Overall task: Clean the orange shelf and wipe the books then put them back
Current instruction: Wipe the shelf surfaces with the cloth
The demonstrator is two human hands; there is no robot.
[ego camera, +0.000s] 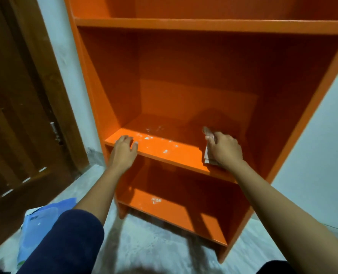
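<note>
Pale walls flank the orange shelf; books lie on the floor, left. The right hand has its grip clamped on a cloth on the middle board; the left hand rests slack at its edge. This looks like the shelf-wiping step; next, sweep toward the white specks.

A single wide-angle view from the person's head looks forward and down, close to the orange shelf and facing its open front; the floor lies along the bottom edge, a brown door at left.
</note>
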